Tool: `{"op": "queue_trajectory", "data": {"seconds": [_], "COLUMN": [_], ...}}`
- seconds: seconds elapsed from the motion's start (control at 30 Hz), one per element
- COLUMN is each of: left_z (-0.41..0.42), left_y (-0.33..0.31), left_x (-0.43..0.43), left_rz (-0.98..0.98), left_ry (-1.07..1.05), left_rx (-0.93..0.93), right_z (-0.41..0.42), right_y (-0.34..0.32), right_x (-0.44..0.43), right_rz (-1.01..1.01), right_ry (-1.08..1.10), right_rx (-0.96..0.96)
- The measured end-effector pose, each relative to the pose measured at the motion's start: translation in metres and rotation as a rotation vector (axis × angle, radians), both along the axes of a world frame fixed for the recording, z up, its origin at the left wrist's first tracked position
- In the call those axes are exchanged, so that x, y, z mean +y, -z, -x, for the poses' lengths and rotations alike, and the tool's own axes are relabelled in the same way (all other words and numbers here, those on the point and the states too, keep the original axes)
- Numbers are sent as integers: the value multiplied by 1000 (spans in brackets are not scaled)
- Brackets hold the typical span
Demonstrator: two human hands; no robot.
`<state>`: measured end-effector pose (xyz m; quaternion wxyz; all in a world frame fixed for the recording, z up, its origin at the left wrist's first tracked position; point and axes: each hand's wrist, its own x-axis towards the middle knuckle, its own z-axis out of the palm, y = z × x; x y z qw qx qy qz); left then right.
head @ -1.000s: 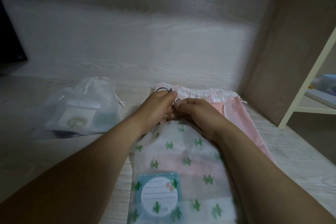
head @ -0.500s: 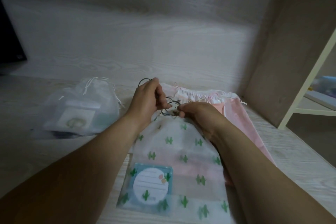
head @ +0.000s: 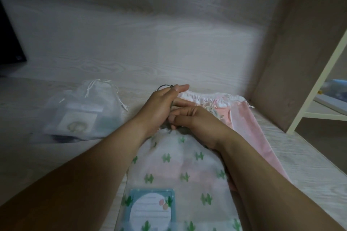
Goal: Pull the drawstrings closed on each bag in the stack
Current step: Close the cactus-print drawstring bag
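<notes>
A white cactus-print bag (head: 176,165) lies on top of a pink bag (head: 251,133) on the wooden desk in front of me. Its mouth is bunched tight between my hands. My left hand (head: 159,107) holds the dark drawstring (head: 163,86), whose loop sticks out above the hand while its fingers stretch towards the pink bag's white hem. My right hand (head: 195,118) is curled and pinches the gathered mouth of the cactus bag. A blue card (head: 153,210) shows through the bag near its bottom.
A sheer white bag (head: 82,112) with white cords, drawn shut, lies to the left on the desk (head: 37,155). A wood side panel (head: 293,62) closes the right, with a cream shelf frame (head: 319,80) beyond it. A dark screen edge (head: 9,43) stands far left.
The cactus bag's mouth has gathered tighter. My left hand has moved up and away with the cord loop, its fingers now stretched out, and my right hand stays at the bag's neck.
</notes>
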<state>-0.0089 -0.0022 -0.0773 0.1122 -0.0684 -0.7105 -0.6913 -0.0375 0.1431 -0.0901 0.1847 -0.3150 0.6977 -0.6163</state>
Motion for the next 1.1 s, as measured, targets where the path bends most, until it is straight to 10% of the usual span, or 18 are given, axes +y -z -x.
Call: {"op": "queue_trajectory", "data": {"seconds": [0.53,1.1], "left_z": [10,0], "left_y": [6,-2], "left_x": [-17,-25], "left_rz": [671,384], "left_ry": [-193,0], "left_rx": [-3,-275], "right_z": [15,18], "right_y": [8,9], "right_x": [2,5], "right_rz": [72,74], "right_ry": [351,299], "right_rx": [-64,-87]}}
